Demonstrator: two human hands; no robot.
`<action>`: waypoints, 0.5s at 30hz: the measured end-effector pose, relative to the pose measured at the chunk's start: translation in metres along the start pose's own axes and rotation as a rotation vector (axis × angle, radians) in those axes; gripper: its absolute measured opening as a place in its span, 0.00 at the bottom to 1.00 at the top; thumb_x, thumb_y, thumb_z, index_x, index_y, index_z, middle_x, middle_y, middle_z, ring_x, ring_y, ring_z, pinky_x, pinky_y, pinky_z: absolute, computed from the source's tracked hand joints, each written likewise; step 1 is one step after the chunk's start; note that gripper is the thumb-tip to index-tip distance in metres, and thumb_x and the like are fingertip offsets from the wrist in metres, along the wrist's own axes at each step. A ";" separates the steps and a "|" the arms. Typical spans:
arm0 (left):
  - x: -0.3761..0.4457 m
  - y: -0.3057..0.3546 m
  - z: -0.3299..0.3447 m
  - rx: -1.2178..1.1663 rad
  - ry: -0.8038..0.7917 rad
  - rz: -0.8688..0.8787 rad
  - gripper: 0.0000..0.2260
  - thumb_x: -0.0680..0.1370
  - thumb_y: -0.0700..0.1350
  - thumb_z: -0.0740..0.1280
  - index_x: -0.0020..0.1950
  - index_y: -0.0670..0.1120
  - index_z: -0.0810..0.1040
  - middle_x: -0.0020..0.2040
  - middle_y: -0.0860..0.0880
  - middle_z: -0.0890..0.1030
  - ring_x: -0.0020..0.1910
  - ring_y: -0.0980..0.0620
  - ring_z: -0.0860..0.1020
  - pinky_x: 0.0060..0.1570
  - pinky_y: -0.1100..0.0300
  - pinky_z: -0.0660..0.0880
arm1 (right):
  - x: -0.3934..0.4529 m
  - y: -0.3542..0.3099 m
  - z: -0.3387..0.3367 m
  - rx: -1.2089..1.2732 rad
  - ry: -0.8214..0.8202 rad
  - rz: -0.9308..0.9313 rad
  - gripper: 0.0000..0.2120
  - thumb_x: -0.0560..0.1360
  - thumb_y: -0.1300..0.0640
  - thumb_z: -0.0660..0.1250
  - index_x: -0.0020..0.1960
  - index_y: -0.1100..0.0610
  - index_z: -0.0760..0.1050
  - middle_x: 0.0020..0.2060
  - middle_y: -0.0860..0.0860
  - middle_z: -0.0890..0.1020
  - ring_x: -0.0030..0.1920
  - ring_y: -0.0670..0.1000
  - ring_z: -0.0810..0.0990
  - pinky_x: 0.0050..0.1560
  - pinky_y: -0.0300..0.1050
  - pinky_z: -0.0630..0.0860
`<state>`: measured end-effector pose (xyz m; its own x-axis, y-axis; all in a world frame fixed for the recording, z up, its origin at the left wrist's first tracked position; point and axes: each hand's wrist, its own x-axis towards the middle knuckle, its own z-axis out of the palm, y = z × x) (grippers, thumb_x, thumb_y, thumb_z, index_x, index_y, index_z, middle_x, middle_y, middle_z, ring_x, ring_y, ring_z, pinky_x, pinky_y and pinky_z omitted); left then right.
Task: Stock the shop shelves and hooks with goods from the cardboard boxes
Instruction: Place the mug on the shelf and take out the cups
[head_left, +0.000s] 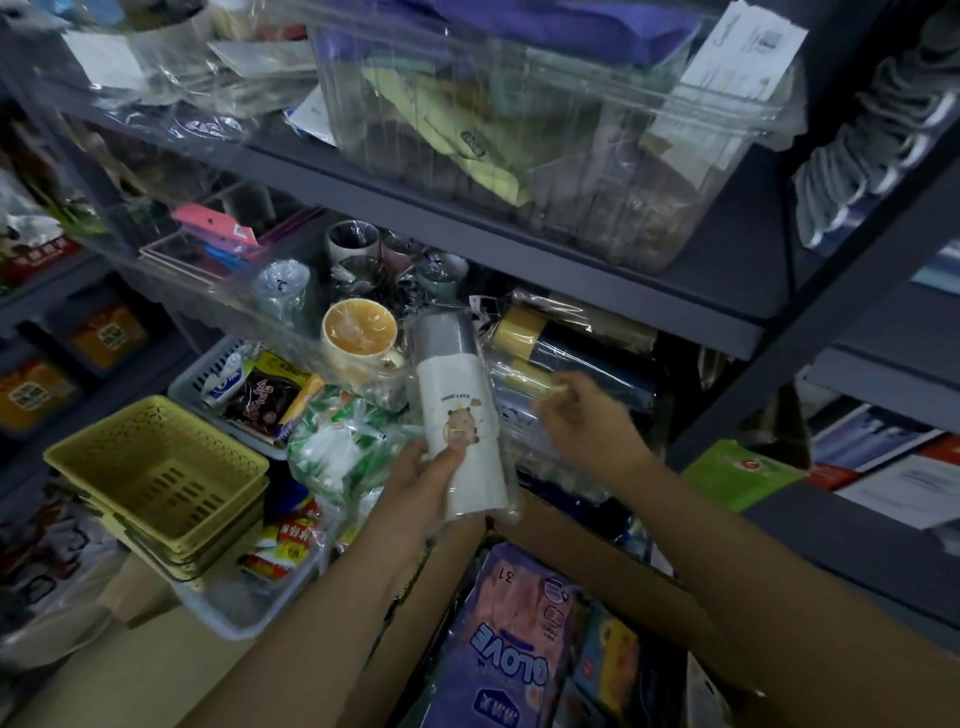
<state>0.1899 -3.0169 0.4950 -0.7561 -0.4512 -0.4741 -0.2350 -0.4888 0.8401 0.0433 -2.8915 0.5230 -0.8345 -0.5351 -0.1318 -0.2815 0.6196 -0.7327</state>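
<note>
Left hand (423, 470) holds a wrapped flask (460, 410) at the shelf's (623, 306) front, six o'clock of the mugs (358, 338). Right hand (582, 415), at three o'clock, pinches the wrapper. Risk: the slick film may slip and topple the mugs.

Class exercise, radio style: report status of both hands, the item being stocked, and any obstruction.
Left hand grips wrapped white flask. Right hand pinches clear wrapping beside it. Flask at shelf, not yet placed. Yellow mug and wrapped cups crowd the spot.
</note>
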 end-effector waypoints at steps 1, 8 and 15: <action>0.000 0.001 0.007 -0.046 -0.005 -0.011 0.13 0.77 0.48 0.66 0.60 0.47 0.73 0.56 0.44 0.81 0.47 0.49 0.82 0.37 0.56 0.81 | -0.007 -0.001 0.004 0.041 -0.058 0.024 0.24 0.76 0.46 0.66 0.69 0.53 0.67 0.51 0.46 0.78 0.52 0.47 0.77 0.58 0.45 0.75; 0.002 0.015 0.044 -0.077 -0.085 -0.060 0.14 0.79 0.48 0.65 0.61 0.42 0.73 0.53 0.43 0.82 0.44 0.48 0.82 0.36 0.58 0.81 | -0.034 -0.008 -0.003 0.038 -0.205 -0.069 0.37 0.70 0.48 0.74 0.73 0.46 0.61 0.59 0.43 0.72 0.57 0.45 0.73 0.50 0.35 0.72; 0.006 0.018 0.027 0.279 0.018 -0.006 0.08 0.80 0.44 0.63 0.57 0.45 0.76 0.48 0.47 0.79 0.41 0.53 0.78 0.38 0.63 0.74 | -0.007 0.007 -0.046 -0.012 -0.151 0.004 0.34 0.67 0.55 0.76 0.68 0.46 0.64 0.57 0.49 0.76 0.50 0.50 0.79 0.42 0.42 0.79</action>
<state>0.1645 -3.0082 0.5143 -0.7434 -0.4634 -0.4822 -0.4007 -0.2686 0.8760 0.0249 -2.8572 0.5498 -0.7548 -0.6126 -0.2345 -0.2847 0.6281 -0.7242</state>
